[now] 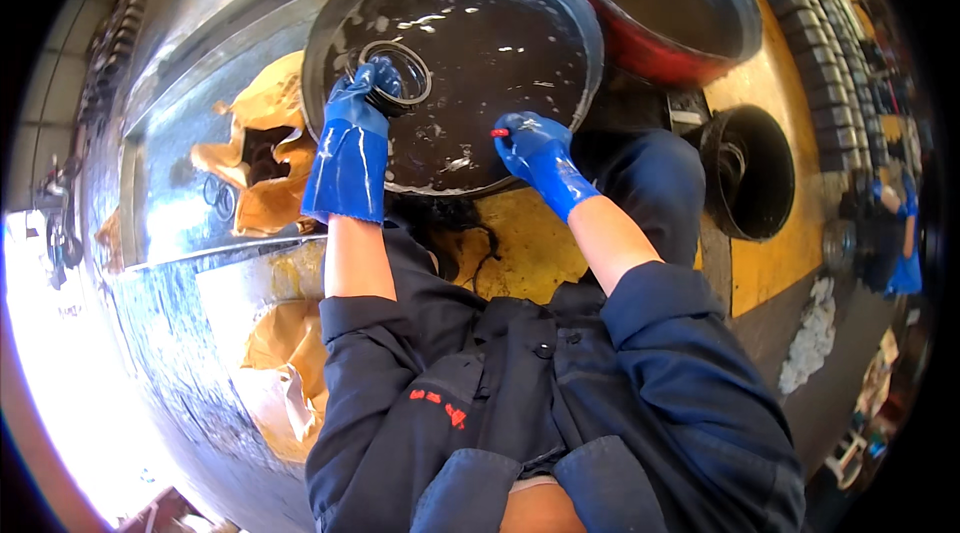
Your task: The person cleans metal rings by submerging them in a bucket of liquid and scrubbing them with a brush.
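My left hand [352, 123], in a long blue rubber glove, is closed around a few metal rings [424, 83] stacked together, held over the left part of a large round tub [594, 48]. Dark liquid with foam specks and glints fills this tub. At its near right rim my right hand [538, 147], gloved the same way, has its fingers curled in. A short bright red piece [500, 133] sticks out of that grip. Whatever else it belongs to is hidden by the fingers.
Behind on the right stands a red drum [645, 53] of brownish liquid. A black bucket [778, 183] sits beside my knee. Torn brown paper [275, 98] lies on the bench at left, near dark rings [215, 195]. Dark parts [805, 53] line the right; another person's arm [908, 233] shows there.
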Available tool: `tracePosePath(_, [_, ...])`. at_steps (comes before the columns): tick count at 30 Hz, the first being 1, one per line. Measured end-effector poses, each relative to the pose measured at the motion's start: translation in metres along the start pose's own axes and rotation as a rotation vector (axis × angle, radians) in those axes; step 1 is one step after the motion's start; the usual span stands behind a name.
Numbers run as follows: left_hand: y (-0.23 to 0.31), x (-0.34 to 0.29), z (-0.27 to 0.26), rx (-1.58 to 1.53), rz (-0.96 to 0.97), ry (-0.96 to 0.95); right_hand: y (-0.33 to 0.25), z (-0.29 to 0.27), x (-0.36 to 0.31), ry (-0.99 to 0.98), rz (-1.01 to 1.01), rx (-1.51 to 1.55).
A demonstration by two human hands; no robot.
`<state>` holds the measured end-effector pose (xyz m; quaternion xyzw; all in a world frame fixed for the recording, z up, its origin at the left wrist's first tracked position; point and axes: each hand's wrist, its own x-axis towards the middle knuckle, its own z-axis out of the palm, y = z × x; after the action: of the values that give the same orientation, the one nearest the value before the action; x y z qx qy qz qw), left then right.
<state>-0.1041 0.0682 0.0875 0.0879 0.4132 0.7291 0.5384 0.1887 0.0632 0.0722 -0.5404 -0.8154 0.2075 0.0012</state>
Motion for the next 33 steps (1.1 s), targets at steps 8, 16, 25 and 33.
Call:
tracePosePath(8, [0.156,-0.066,-0.106,-0.192,0.298,-0.171,0.012,0.018,0.002,0.118,-0.026,0.023])
tracePosePath(16, [0.195,-0.214,-0.318,0.191,0.403,0.364,0.011,0.045,0.013,0.181,-0.220,0.144])
tracePosePath(25, [0.151,-0.185,-0.387,0.566,0.269,0.693,0.023,0.035,0.005,0.189,-0.236,0.137])
tracePosePath(33, [0.221,-0.100,-0.498,-0.200,0.492,0.682,0.008,0.024,0.003,0.153,-0.198,0.172])
